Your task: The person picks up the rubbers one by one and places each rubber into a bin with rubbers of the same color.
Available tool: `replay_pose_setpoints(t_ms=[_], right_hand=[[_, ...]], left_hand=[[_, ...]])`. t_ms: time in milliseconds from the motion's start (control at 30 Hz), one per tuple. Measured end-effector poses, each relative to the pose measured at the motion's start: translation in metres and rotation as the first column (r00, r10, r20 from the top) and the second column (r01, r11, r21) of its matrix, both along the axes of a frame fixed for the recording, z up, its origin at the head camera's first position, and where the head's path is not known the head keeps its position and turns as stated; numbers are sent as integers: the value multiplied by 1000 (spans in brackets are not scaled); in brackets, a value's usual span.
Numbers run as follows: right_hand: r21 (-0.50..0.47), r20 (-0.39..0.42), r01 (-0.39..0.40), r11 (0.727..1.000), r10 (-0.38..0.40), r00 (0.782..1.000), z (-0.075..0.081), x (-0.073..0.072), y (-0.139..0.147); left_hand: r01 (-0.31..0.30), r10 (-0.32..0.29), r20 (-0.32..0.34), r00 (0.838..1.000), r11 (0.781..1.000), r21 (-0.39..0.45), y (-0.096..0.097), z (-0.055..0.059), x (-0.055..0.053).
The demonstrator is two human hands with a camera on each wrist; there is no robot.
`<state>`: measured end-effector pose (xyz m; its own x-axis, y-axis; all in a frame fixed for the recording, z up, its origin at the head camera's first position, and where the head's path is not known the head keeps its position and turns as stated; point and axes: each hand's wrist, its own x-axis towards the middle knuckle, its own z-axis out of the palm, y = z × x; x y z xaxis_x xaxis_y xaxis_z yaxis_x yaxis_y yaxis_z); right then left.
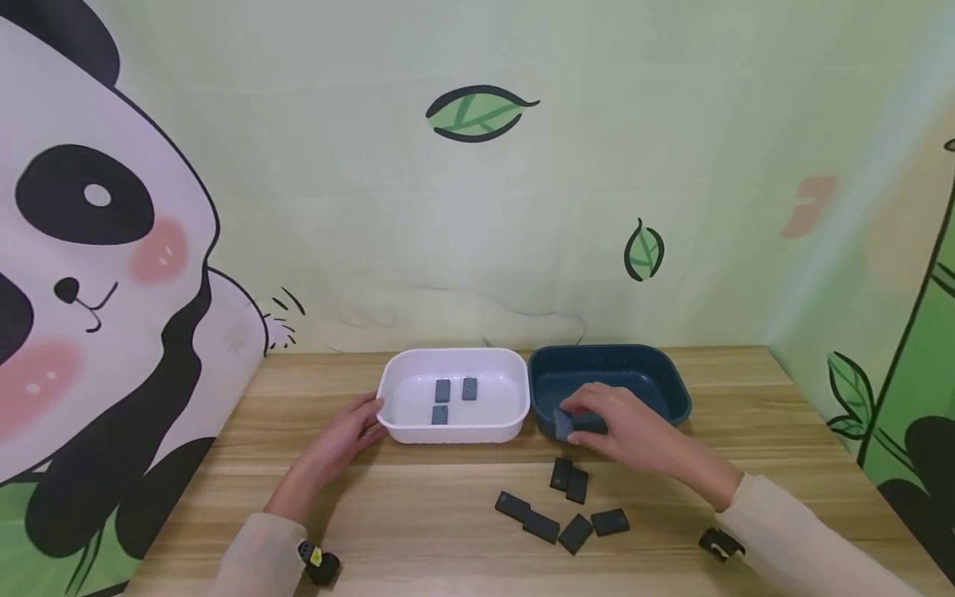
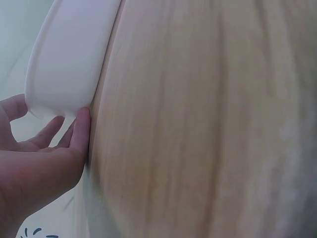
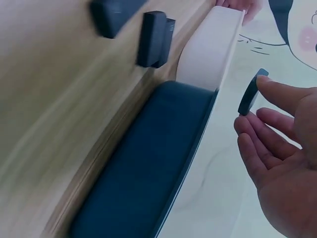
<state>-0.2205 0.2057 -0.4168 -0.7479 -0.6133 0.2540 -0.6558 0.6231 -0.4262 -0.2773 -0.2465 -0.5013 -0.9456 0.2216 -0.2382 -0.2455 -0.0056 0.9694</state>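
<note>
My right hand (image 1: 622, 423) pinches a small dark blue-grey rectangular tile (image 1: 563, 424) between thumb and fingers, over the front rim of a dark blue bin (image 1: 664, 373). In the right wrist view the tile (image 3: 253, 92) stands on edge above the bin's rim. My left hand (image 1: 346, 435) rests at the left end of a white bin (image 1: 455, 434). Its fingertips touch the outer wall, one up at the rim and another low by the table, as the left wrist view shows. Inside the white bin lie three blue-grey tiles (image 1: 443, 390), spaced apart.
Several black rectangular tiles (image 1: 575, 533) lie scattered on the wooden table (image 1: 418, 514) in front of the bins, some touching or overlapping. Both bins stand side by side near the back edge. Behind them hangs a printed panda backdrop (image 1: 477, 249).
</note>
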Motion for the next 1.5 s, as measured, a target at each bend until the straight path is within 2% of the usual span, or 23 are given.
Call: replay_pose_setpoints(t_ms=[300, 533, 700, 867, 1167, 1367, 1500], right_hand=[[-72, 17, 4, 997, -3, 1000, -1, -32, -51], [-37, 91, 30, 999, -26, 996, -8, -50, -93], [-17, 75, 7, 1000, -6, 997, -20, -63, -114], [12, 91, 15, 1000, -16, 996, -29, -77, -129], [57, 136, 19, 998, -26, 990, -35, -95, -144], [107, 182, 24, 994, -44, 982, -40, -96, -148], [147, 180, 22, 989, -49, 982, -43, -97, -149]], left_hand=[[4, -4, -7, 1000, 1000, -6, -2, 2, 2], [3, -4, -8, 1000, 1000, -9, -2, 3, 2], [12, -12, 4, 1000, 1000, -16, -3, 2, 2], [19, -19, 10, 1000, 1000, -14, -3, 2, 3], [8, -8, 1, 1000, 1000, -20, -2, 2, 2], [12, -12, 9, 1000, 1000, -16, -1, 2, 2], [10, -10, 10, 1000, 1000, -13, 0, 1, 1]])
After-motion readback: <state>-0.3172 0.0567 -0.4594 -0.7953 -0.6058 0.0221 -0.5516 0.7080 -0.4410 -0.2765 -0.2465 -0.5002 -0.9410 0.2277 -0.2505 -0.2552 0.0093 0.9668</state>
